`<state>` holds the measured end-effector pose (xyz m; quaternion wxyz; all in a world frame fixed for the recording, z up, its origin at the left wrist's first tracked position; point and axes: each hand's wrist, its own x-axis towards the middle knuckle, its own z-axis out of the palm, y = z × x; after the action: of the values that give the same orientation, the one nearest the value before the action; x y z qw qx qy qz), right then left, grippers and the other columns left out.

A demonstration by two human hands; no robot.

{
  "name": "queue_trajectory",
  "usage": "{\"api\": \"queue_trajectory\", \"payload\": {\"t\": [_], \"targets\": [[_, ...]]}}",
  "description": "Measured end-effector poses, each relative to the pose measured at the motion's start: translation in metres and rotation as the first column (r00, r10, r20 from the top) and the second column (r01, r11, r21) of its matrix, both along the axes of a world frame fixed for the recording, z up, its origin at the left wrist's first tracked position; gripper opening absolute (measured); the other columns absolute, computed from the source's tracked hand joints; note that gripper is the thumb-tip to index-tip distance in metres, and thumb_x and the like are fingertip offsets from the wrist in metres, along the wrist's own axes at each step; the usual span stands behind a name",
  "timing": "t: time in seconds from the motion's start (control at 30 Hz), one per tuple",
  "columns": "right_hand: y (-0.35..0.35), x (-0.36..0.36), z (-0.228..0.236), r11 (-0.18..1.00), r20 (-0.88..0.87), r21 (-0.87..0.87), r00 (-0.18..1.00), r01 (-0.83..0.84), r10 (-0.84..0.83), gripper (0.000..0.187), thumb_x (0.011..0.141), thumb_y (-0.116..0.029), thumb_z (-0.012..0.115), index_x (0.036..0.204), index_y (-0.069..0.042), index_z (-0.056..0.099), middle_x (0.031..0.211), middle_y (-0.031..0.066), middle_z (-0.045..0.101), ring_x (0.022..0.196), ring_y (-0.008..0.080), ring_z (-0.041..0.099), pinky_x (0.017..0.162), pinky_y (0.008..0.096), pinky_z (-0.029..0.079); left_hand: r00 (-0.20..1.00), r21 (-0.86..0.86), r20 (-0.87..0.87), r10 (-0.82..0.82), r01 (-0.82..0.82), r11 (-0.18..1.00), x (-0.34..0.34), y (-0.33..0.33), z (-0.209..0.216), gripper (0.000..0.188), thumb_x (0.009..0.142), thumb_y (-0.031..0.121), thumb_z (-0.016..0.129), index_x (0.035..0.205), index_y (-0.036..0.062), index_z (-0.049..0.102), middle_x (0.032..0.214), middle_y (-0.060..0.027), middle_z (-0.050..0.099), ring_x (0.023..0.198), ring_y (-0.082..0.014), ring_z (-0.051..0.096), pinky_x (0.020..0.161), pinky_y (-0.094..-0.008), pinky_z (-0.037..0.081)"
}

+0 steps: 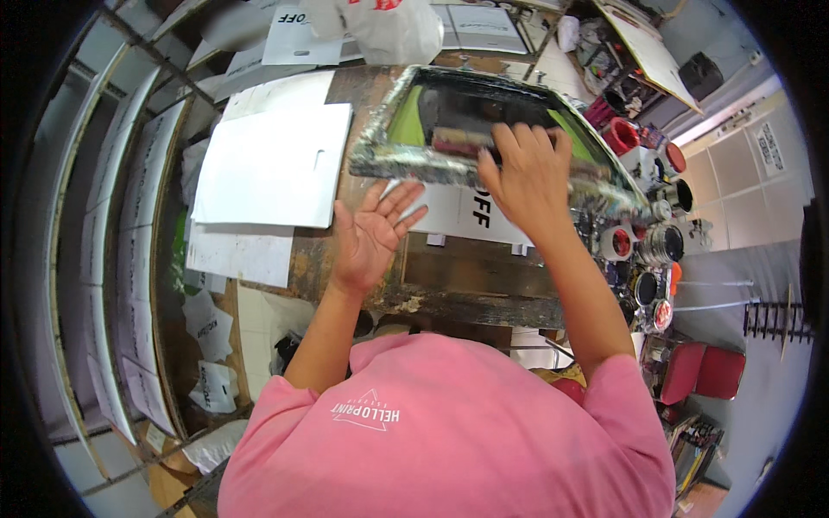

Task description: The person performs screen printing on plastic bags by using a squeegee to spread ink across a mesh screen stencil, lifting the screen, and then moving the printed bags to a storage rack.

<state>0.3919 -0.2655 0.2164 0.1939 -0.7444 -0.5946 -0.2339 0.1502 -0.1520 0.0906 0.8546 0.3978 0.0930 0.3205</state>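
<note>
A paint-crusted screen-printing frame (380, 164) with a dark mesh is tilted above the worktable, its near edge raised. My right hand (528, 177) reaches over that near edge, fingers curled round a squeegee (458, 141) with a reddish-brown handle; part of it is hidden behind the hand. My left hand (376, 233) is open, palm up and fingers spread, just below the frame's near left corner, holding nothing. Under the frame lies a white sheet-like bag (445, 211) with black print, partly covered by the frame and my right hand.
A stack of blank white bags (272, 168) lies left of the frame on the worn wooden table (324, 272). Ink tubs (617, 243) crowd the right side. Racks (142, 259) with printed bags stand at the left. A white plastic bag (393, 30) sits at the back.
</note>
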Motion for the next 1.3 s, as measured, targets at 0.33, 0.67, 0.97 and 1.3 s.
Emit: {"api": "queue_trajectory", "payload": {"t": [0.33,0.67,0.97,1.3], "targets": [[0.040,0.035,0.054,0.998,-0.008,0.063,1.000,0.027,-0.027,0.034,0.092,-0.037,0.070,0.102,-0.005,0.073,0.086,0.0094,0.067,0.086,0.0293,0.065,0.090,0.0476,0.039,0.220,0.659,-0.522,0.824,0.718,0.226,0.023,-0.019,-0.163,0.108,0.094,0.088,0.037,0.171,0.0125,0.029,0.173,-0.0362,0.011,0.163,-0.0506,0.004,0.119,-0.0785,-0.013],[0.076,0.063,0.097,0.999,-0.030,0.042,0.999,0.017,-0.016,0.033,0.092,-0.037,0.071,0.096,-0.005,0.070,0.082,0.0112,0.066,0.079,0.0327,0.064,0.084,0.0460,0.038,0.457,0.847,-0.520,0.722,0.387,0.365,0.074,-0.002,-0.084,0.090,0.098,0.057,0.067,0.159,-0.0046,0.043,0.162,-0.0266,0.046,0.154,-0.0410,0.039,0.125,-0.0632,0.019],[0.080,0.071,0.109,0.999,-0.053,-0.015,0.998,0.033,-0.033,0.029,0.093,-0.033,0.070,0.095,-0.004,0.068,0.083,0.0116,0.065,0.083,0.0329,0.062,0.085,0.0451,0.038,0.551,0.561,-0.524,0.650,-0.351,0.750,0.043,0.048,-0.053,0.049,0.101,0.000,0.066,0.150,-0.0014,0.060,0.131,-0.0158,0.073,0.117,-0.0178,0.069,0.090,-0.0299,0.056],[0.070,0.056,0.096,0.999,-0.075,0.022,0.997,0.037,-0.035,0.033,0.091,-0.038,0.073,0.093,-0.006,0.070,0.082,0.0093,0.065,0.083,0.0302,0.062,0.086,0.0464,0.039,0.083,0.854,-0.515,0.853,-0.035,0.519,-0.188,0.228,-0.105,0.053,0.091,0.007,0.065,0.144,0.0045,0.067,0.137,-0.0211,0.072,0.118,-0.0265,0.071,0.100,-0.0356,0.054]]}}
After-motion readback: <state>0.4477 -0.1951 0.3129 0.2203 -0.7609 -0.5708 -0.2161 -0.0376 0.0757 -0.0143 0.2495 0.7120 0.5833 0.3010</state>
